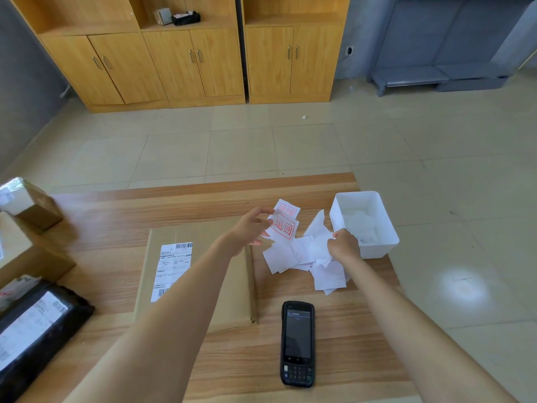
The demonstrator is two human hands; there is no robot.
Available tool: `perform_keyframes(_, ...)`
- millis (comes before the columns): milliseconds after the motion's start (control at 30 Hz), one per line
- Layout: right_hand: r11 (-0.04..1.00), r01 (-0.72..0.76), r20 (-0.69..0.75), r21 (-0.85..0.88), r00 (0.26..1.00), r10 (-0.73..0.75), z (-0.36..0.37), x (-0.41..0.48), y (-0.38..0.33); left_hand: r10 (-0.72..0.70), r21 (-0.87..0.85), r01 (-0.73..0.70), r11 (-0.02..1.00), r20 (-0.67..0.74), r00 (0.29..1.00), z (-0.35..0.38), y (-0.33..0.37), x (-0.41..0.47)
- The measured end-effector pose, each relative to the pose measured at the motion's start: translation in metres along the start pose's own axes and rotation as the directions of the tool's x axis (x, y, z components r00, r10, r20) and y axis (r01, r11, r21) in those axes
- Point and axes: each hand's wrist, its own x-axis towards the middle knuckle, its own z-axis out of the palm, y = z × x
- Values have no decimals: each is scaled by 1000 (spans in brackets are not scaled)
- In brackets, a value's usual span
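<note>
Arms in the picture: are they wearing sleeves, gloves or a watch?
No. The left arm and right arm are bare, no sleeves in view. No glove, ring or watch shows on the left grip or right grip.

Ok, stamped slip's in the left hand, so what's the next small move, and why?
Probably carry the stamped slip over to the cardboard parcel just left of it and lay it on bare cardboard beside the shipping label. The left hand pinches it clear of the paper pile, which the right hand grips.
</note>
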Motion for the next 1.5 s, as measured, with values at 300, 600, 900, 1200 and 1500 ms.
perform_keyframes(300,976,111,23,189,993,-117,5,-25,-33,13,-56,-12,998,8,1000,-6,6,-14)
perform_keyframes(600,714,-120,385,690,896,-221,7,-68,-70,90,-176,-100,979,-61,994,-24,12,-42)
perform_keyframes(900,722,13,230,692,944,-237,28,-92,-84,120,-115,-143,983,-191,974,-47,-15,-65)
perform_keyframes(1200,856,147,118,496,965,-235,65,-114,-90,-54,-160,13,987,-252,966,-62,-58,-81)
perform_keyframes(1500,913,155,123,379,969,-216,110,-136,-73,-272,-125,247,961,-251,929,-74,-96,-95)
